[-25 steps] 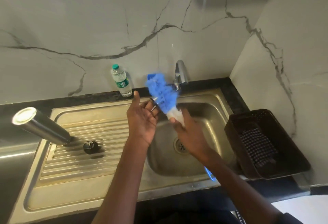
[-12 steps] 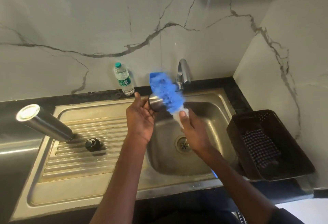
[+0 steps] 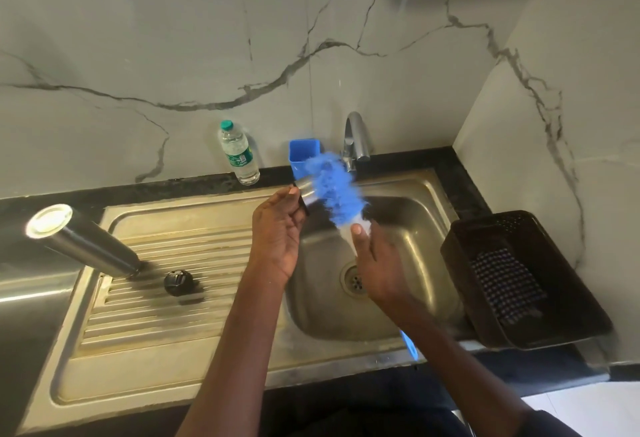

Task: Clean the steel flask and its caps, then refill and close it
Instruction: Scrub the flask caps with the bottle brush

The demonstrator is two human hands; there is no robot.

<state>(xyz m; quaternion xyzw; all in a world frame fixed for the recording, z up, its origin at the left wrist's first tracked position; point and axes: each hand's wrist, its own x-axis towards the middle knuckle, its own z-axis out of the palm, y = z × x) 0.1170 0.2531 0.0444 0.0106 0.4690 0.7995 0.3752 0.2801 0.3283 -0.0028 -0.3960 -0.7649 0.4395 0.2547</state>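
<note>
- Head view: our left hand (image 3: 277, 228) grips a steel cap (image 3: 306, 190) over the sink (image 3: 408, 194).
- Our right hand (image 3: 375, 263) curls round a blue brush (image 3: 329, 187), bristles touching the cap.
- Steel flask (image 3: 83, 242) lies tilted on the drainboard beside a black cap (image 3: 177, 282).

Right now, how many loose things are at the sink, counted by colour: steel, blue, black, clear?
Steel: 2, tall steel flask, steel cup cap
Blue: 2, blue bristle brush, blue plastic holder
Black: 2, round black stopper cap, black plastic basket
Clear: 1, clear water bottle
Total: 7
</note>
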